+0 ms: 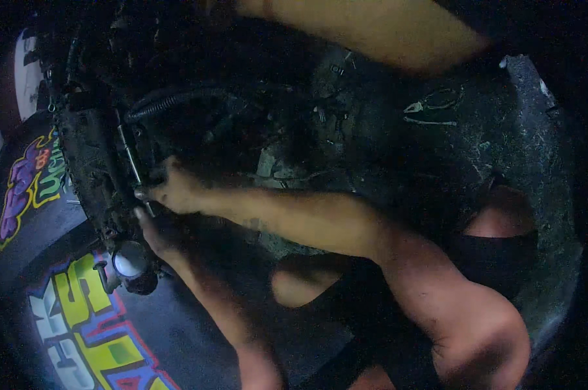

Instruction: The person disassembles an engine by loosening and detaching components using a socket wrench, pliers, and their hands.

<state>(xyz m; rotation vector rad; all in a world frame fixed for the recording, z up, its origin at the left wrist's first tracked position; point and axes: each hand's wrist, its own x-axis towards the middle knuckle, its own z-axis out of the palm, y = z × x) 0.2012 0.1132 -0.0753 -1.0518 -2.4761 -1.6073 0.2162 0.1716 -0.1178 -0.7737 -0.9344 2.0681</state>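
A slim, shiny metal rod (131, 155) lies along a dark, grimy mechanical assembly (92, 149) at the left. My right hand (177, 188) reaches across from the right, its fingers closed round the rod's lower part. Just below, my left hand (154, 233) is curled at the rod's near end, thumb side up; most of its fingers are in shadow. A round part with a pale, bright face (130, 260) sits at the near end of the assembly, beside my left wrist. Darkness hides what the rod's far end meets.
Another person's forearm (372, 29) crosses the top. Pliers (430, 104) and a thin metal tool (430, 121) lie on the dirty floor at right. A ribbed black hose (177, 101) runs behind the rod. Panels with painted lettering (99, 318) border the left.
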